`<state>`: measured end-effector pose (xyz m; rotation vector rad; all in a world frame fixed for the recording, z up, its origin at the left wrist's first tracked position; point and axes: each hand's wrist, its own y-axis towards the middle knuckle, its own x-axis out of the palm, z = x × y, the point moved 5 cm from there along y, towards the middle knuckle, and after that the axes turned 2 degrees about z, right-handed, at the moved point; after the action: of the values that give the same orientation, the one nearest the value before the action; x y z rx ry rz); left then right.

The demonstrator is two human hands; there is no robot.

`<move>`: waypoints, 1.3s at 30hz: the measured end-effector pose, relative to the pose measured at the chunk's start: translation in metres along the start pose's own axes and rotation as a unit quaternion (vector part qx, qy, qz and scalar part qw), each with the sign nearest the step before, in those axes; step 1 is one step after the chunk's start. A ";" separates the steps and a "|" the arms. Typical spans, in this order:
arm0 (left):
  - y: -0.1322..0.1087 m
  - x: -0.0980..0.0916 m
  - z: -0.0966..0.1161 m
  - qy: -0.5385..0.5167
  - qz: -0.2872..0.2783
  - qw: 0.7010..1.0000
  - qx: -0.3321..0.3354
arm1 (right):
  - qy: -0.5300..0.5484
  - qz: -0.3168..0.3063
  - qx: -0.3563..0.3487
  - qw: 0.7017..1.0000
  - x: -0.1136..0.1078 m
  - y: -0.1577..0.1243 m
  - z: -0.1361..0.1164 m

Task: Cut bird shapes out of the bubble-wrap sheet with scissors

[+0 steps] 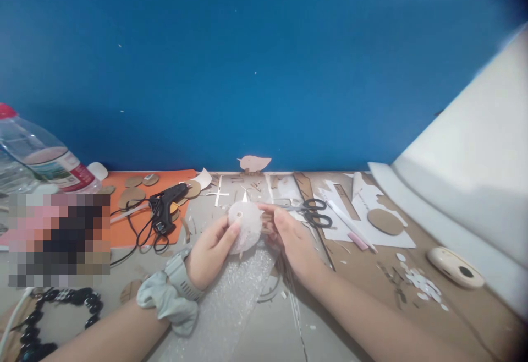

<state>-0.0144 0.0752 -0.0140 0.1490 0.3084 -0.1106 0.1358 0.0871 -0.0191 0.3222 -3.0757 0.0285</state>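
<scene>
The white disc (249,232) is held up over the middle of the surface (268,323), between the two hands and well short of the back edge by the blue wall (264,76). Left hand (208,252): grasping the disc at its left rim, thumb laid on the near face just below a small hole, fingers out of view behind. Right hand (295,246): fingers bent, tips gathered at the disc's right rim, the index tip at or against its upper right; whether they pinch the disc or a small part behind it, cannot tell. Governing relation: the disc lies directly off the left thumb and to the left of the right fingertips, face turned toward the wearer, its outline near round, slightly longer up and down than across. The left hand is the nearer, overlapping the face; the right meets only the rim. Below, a strip of clear bubble wrap (231,307) runs toward the front edge. The black-handled scissors (315,213) lie beyond the right hand, toward the back edge; the black glue gun (165,208) rests toward the back left corner, on an orange sheet (117,235).
</scene>
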 end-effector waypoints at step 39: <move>-0.001 0.006 0.004 -0.009 -0.051 0.999 0.000 | -0.080 0.014 -0.030 0.996 -0.002 -0.001 -0.001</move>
<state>-0.0077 0.0733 -0.0125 0.1332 0.2977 -0.2123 0.1385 0.0864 -0.0187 0.2911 -3.2312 -0.0947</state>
